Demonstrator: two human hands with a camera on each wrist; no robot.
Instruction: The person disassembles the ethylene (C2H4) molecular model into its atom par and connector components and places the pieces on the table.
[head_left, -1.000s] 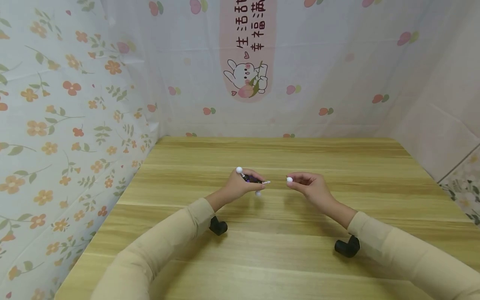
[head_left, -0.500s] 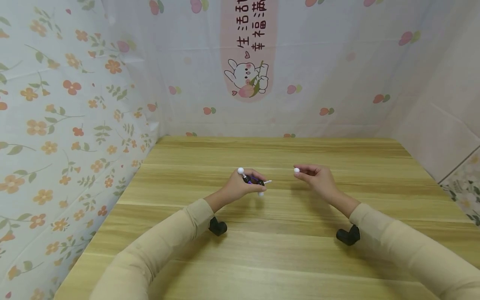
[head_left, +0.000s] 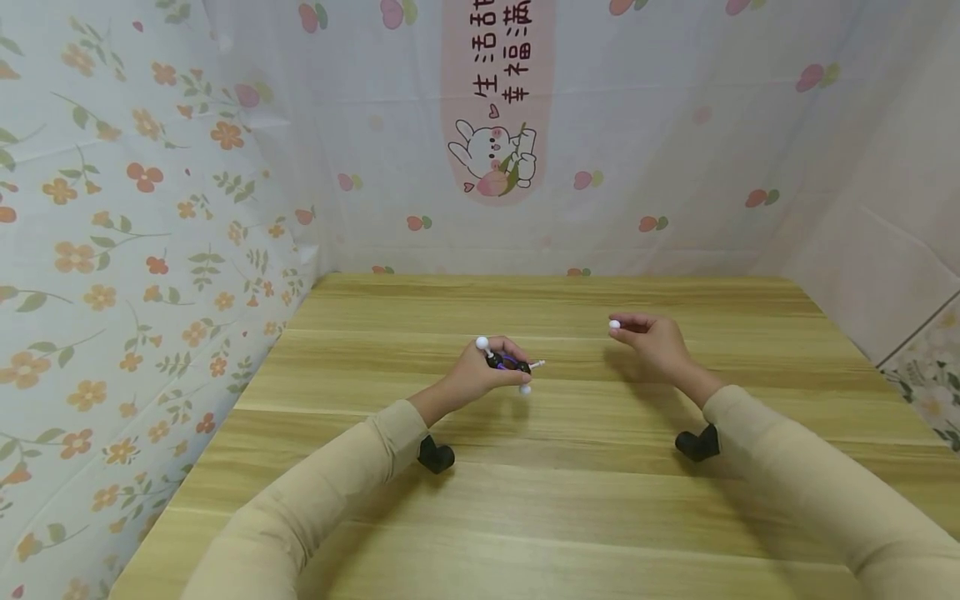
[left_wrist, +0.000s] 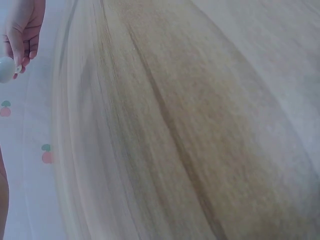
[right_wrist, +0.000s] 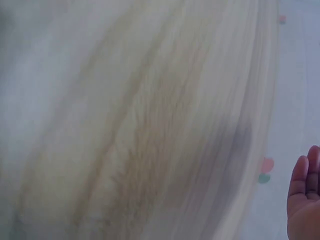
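My left hand [head_left: 476,375] grips a small ball-and-stick molecular model [head_left: 495,360] above the table. Black balls, purple curved links and white balls make it up, and a bare white peg [head_left: 537,364] sticks out to the right. Off to the right, the thumb and fingertips of my right hand [head_left: 663,346] pinch a small white ball [head_left: 615,324], apart from the model. The left wrist view catches one white ball [left_wrist: 6,70] of the model at its left edge. In the right wrist view, only some fingers [right_wrist: 300,185] show and the pinched ball is hidden.
Both hands are over a wood-grain table [head_left: 555,508]. A patterned curtain [head_left: 375,133] hangs behind its far edge, and a floral cloth [head_left: 135,275] borders the left. Black fittings [head_left: 437,455] sit under both wrists.
My right hand has moved away from the model, right and toward the far edge, with the white ball still pinched. The left hand has turned the model slightly and otherwise stays put.
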